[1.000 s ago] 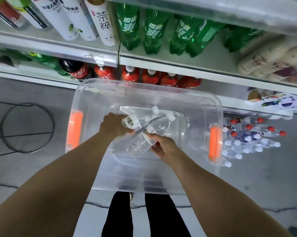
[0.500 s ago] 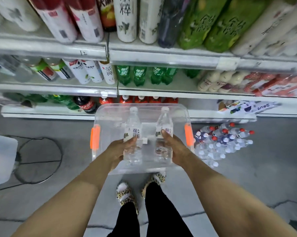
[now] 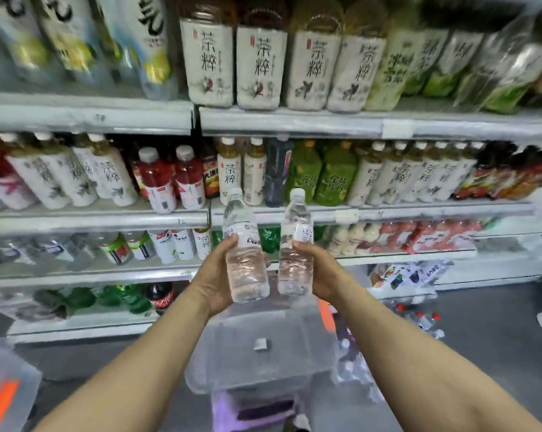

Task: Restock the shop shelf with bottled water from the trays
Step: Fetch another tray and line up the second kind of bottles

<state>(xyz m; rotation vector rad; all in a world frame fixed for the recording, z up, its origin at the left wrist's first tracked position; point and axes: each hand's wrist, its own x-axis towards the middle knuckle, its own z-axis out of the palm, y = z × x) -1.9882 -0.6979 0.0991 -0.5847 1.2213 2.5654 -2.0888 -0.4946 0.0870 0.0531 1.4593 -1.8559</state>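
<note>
My left hand [image 3: 215, 277] grips a clear water bottle [image 3: 244, 244] with a white cap, held upright. My right hand [image 3: 321, 269] grips a second clear water bottle [image 3: 296, 244], also upright, close beside the first. Both bottles are raised in front of the shop shelf [image 3: 294, 215], level with its middle tiers. Below my hands sits the clear plastic tray [image 3: 263, 347] with an orange handle on its right side. Nothing shows inside it except a small label.
The shelf tiers are packed with tea, juice and soda bottles. A pack of wrapped water bottles [image 3: 419, 321] lies on the grey floor to the right of the tray. Another clear tray with an orange handle [image 3: 4, 397] is at the lower left.
I have lifted both bottles out of the tray and up to shelf height. My view has tilted from the tray and floor up to the shelves.
</note>
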